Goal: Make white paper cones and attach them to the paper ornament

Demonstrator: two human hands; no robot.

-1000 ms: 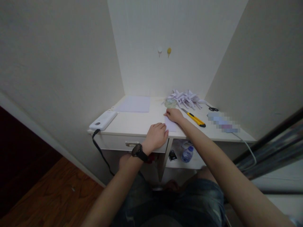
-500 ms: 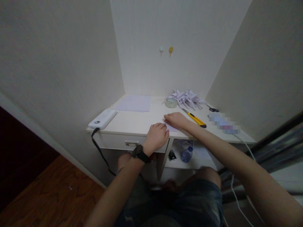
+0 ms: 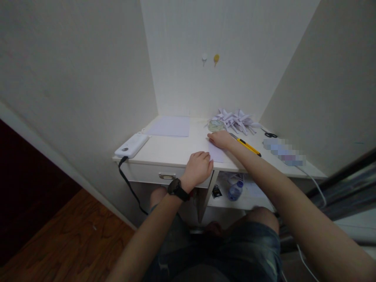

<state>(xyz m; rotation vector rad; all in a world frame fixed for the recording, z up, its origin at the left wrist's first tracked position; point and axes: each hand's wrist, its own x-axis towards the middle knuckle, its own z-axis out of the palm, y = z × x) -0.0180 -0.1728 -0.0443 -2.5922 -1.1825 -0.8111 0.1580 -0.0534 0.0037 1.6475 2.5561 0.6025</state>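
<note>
A small pale sheet of paper (image 3: pixel 216 154) lies at the desk's front edge, partly covered by my hands. My left hand (image 3: pixel 199 166), below a black wristwatch, has its fingers bent together over the paper's near left corner. Across the far part of the sheet lies my right hand (image 3: pixel 221 139), its fingers curled in and pressed to the paper. The right fingertips are mostly hidden. Just right of that hand is a yellow and black utility knife (image 3: pixel 248 147), its blade end partly behind the hand. A roll of clear tape (image 3: pixel 216 125) sits beyond it.
Folded paper pieces (image 3: pixel 235 120) are heaped at the back, with black-handled scissors (image 3: pixel 270 134) to their right. Larger paper (image 3: pixel 170 126) lies back left. A white device (image 3: pixel 132 145) with a black strap stands at the left edge. Below, a shelf holds a plastic bottle (image 3: pixel 235 190).
My right hand has slid away from me along the paper, baring more of the sheet. My left hand stays at the near corner. The whole view has shifted slightly.
</note>
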